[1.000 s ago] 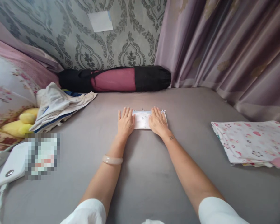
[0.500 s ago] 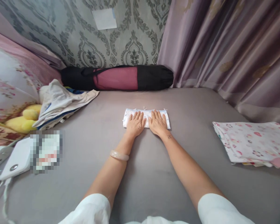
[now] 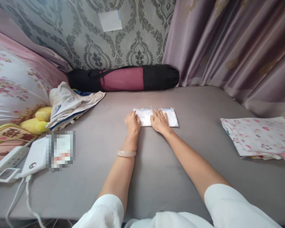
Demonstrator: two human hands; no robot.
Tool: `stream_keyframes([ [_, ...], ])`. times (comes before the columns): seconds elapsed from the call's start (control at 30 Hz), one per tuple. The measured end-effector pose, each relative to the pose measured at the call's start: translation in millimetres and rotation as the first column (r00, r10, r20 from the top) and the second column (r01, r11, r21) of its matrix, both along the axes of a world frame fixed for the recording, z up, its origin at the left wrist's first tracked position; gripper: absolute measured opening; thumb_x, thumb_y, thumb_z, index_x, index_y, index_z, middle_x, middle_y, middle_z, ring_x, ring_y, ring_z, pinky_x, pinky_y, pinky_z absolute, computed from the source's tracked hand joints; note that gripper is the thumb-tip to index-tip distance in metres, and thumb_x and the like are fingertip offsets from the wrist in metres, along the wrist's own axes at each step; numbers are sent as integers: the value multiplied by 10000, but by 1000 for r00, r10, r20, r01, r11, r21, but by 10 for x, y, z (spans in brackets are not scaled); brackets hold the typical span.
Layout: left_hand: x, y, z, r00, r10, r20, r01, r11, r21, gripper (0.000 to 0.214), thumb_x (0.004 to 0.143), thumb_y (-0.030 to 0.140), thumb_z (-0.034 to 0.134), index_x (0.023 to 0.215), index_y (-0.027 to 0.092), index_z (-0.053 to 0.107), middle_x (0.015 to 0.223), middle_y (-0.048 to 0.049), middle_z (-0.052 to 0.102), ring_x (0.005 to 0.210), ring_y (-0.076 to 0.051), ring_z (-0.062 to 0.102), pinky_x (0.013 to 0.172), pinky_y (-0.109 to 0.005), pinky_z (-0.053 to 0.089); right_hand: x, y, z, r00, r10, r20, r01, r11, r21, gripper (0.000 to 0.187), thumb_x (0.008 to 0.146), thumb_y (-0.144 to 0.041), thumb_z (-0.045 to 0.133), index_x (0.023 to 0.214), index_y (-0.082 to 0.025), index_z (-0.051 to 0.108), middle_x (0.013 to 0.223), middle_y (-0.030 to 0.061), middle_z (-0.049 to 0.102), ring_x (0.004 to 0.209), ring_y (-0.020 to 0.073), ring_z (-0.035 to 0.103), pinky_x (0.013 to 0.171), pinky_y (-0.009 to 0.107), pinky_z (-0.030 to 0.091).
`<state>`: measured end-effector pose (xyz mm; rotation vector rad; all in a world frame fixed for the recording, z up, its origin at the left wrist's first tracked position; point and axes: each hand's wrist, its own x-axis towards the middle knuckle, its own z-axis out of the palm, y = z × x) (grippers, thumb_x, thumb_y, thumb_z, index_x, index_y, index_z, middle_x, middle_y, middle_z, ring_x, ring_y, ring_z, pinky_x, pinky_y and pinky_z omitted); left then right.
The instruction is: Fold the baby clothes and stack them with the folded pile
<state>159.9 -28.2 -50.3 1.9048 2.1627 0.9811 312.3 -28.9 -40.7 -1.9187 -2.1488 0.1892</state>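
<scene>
A small folded white cloth [image 3: 173, 118] with a pale blue edge and little ties along its far side lies flat on the grey sheet. My left hand [image 3: 133, 123] has its fingers curled in at the cloth's left edge, pinching it there; the fingertips are partly hidden. Flat on the middle of the cloth rests my right hand [image 3: 160, 121], fingers stretched and slightly apart. A pale bangle [image 3: 126, 153] circles my left forearm.
Along the wall lies a long black and pink bag [image 3: 123, 78]. Crumpled clothes [image 3: 71, 104] and a yellow plush toy [image 3: 39, 119] are at left, near a white power bank [image 3: 35, 156] and power strip [image 3: 10, 161]. Folded printed fabric [image 3: 258, 136] lies at right.
My left hand has gone from lying flat on the cloth to curling at its left edge. The right hand stays flat on it. The view has shifted slightly.
</scene>
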Motion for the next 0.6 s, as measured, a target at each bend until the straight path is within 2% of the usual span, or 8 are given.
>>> stream_keyframes([
  [0.17, -44, 81, -39, 976, 78, 206, -78, 997, -6, 391, 864, 182, 419, 1186, 152, 640, 1194, -134, 678, 1135, -255, 611, 1009, -408, 448, -34, 18, 95, 1000, -9, 16, 10, 997, -78, 563, 998, -341, 235, 1488, -94, 361, 1570, 130, 295, 1461, 291, 193, 1171, 530, 131],
  [0.3, -87, 130, -68, 935, 98, 341, -114, 993, 28, 400, 850, 174, 402, 1157, 143, 656, 1154, -116, 699, 1085, -226, 639, 980, -354, 479, -213, 27, 146, 998, 54, 44, -56, 998, 38, 557, 990, -299, 265, 1477, -46, 363, 1579, 146, 264, 1472, 262, 161, 1189, 482, 60],
  [0.43, -132, 156, -101, 922, 105, 374, -130, 990, 44, 410, 837, 163, 395, 1146, 145, 664, 1147, -110, 706, 1080, -217, 647, 976, -346, 490, -349, 27, 44, 995, 92, 34, -93, 994, 54, 562, 987, -307, 288, 1462, -19, 381, 1547, 162, 335, 1453, 253, 222, 1186, 419, 105],
  [0.6, -170, 178, -129, 918, 124, 376, -152, 987, 45, 421, 842, 158, 374, 1153, 142, 658, 1154, -113, 701, 1104, -208, 643, 971, -328, 499, -346, 23, -42, 996, 79, 28, -81, 994, 70, 565, 979, -298, 298, 1458, -12, 384, 1534, 166, 359, 1434, 267, 261, 1177, 407, 137],
])
